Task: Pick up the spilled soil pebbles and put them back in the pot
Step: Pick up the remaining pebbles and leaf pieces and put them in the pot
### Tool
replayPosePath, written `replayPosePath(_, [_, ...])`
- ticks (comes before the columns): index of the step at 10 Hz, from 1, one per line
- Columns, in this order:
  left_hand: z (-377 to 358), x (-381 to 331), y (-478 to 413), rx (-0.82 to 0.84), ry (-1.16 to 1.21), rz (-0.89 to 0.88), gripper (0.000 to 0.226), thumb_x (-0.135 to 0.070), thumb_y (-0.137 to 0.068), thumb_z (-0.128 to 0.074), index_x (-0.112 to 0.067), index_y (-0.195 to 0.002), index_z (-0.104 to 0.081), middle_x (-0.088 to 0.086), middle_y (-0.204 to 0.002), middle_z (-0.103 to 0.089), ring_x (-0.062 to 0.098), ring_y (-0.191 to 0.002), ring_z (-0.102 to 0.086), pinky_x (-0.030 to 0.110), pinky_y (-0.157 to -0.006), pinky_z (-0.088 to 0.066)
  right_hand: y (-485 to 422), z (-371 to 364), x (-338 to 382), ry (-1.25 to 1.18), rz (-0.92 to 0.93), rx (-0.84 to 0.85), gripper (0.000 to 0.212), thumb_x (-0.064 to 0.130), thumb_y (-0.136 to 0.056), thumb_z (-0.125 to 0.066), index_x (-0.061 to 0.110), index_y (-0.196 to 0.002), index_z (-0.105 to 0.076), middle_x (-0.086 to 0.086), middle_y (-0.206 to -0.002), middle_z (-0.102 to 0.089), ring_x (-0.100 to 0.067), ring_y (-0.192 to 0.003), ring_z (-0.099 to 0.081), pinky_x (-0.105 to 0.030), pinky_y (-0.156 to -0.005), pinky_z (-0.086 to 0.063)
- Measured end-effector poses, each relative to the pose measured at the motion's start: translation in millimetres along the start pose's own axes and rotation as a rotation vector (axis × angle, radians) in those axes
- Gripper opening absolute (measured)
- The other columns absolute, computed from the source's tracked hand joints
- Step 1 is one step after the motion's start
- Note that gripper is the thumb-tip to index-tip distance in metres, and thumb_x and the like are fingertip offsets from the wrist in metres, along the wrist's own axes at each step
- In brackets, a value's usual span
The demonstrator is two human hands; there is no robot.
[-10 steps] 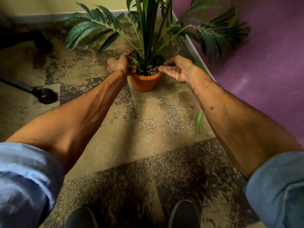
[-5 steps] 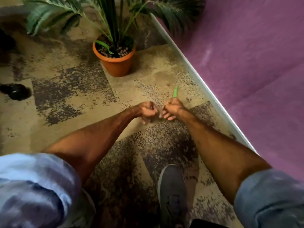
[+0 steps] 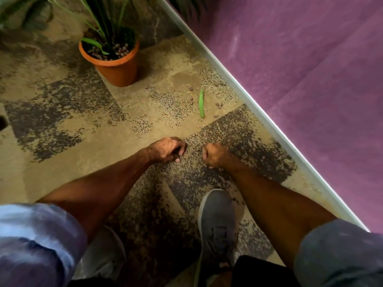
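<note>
An orange pot [image 3: 116, 69] with a green plant stands on the carpet at the upper left, with brown pebbles [image 3: 121, 49] on its soil. Several spilled pebbles [image 3: 219, 104] lie scattered on the carpet near the wall, around a fallen green leaf [image 3: 201, 103]. My left hand [image 3: 167, 150] is low on the carpet, well short of the pot, its fingers curled down and together. My right hand [image 3: 213, 155] is a closed fist just beside it. Nothing shows inside either hand.
A purple wall [image 3: 300, 79] with a white skirting edge [image 3: 248, 100] runs diagonally along the right. My grey shoe [image 3: 216, 222] stands on the patchy tan and dark carpet below my hands. A dark object [image 3: 3, 123] sits at the left edge.
Both hands have left the pot's rim and come down to the carpet close to my feet. The view has tilted down, and the spilled pebbles by the leaf now show.
</note>
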State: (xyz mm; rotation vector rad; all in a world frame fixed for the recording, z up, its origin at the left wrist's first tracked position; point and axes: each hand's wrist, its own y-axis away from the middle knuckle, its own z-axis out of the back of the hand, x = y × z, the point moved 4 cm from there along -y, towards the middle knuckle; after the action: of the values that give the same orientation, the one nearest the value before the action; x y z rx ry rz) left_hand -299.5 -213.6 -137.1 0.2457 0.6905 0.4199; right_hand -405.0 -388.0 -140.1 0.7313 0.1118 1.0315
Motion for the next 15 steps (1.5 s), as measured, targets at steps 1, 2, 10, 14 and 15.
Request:
replayPosePath(1, [3.5,5.0,-4.5,-0.025,0.045,0.022,0.004,-0.008,-0.098,-0.066,-0.009,-0.096,-0.069,0.006,-0.097,-0.073,0.022,-0.084,-0.072,0.035,-0.080,-0.061,-11.1,8.4,-2.6,-0.390,-0.118,-0.096,0.014,0.011,-0.102,-0.061,0.005,-0.105,-0.073,-0.015,-0.106,-0.077,-0.030,-0.099,-0.077,-0.047,-0.088,-0.065])
replayPosePath(2, [7.1,10.3,-5.6,-0.043,0.134,0.132,0.010,-0.008,-0.102,-0.061,-0.009,-0.097,-0.069,0.011,-0.101,-0.074,0.023,-0.082,-0.073,0.031,-0.074,-0.061,-19.8,27.7,-2.5,-0.688,-0.249,-0.265,0.020,0.001,-0.101,-0.059,0.009,-0.086,-0.070,-0.017,-0.111,-0.077,-0.036,-0.104,-0.077,-0.052,-0.090,-0.064])
replayPosePath(10, [21.3,8.2,-101.7,-0.214,0.096,0.343,0.006,-0.008,-0.098,-0.063,-0.011,-0.104,-0.064,0.006,-0.092,-0.066,0.019,-0.073,-0.061,0.015,-0.055,-0.053,-132.6,119.3,-50.5,-0.730,-0.380,-0.503,0.011,0.018,-0.095,-0.074,0.014,-0.100,-0.064,-0.003,-0.106,-0.072,-0.017,-0.092,-0.073,-0.028,-0.073,-0.064])
replayPosePath(14, [107.9,37.4,-143.2,-0.591,0.373,0.433,0.026,-0.007,-0.102,-0.058,-0.009,-0.127,-0.065,0.010,-0.111,-0.075,0.028,-0.094,-0.076,0.043,-0.082,-0.065,-175.1,122.8,-48.9,-0.642,-0.295,-0.479,0.041,0.014,-0.094,-0.073,0.008,-0.128,-0.050,-0.012,-0.121,-0.065,-0.032,-0.103,-0.075,-0.046,-0.079,-0.066])
replayPosePath(15, [107.9,47.6,-165.2,-0.577,0.382,0.494,0.029,-0.011,-0.108,-0.053,-0.004,-0.135,-0.063,0.006,-0.096,-0.071,0.023,-0.077,-0.072,0.022,-0.066,-0.063,-180.7,122.4,-50.8,-0.512,-0.232,-0.439,0.041,0.023,-0.095,-0.072,0.006,-0.128,-0.056,-0.014,-0.127,-0.065,-0.032,-0.112,-0.070,-0.046,-0.090,-0.063])
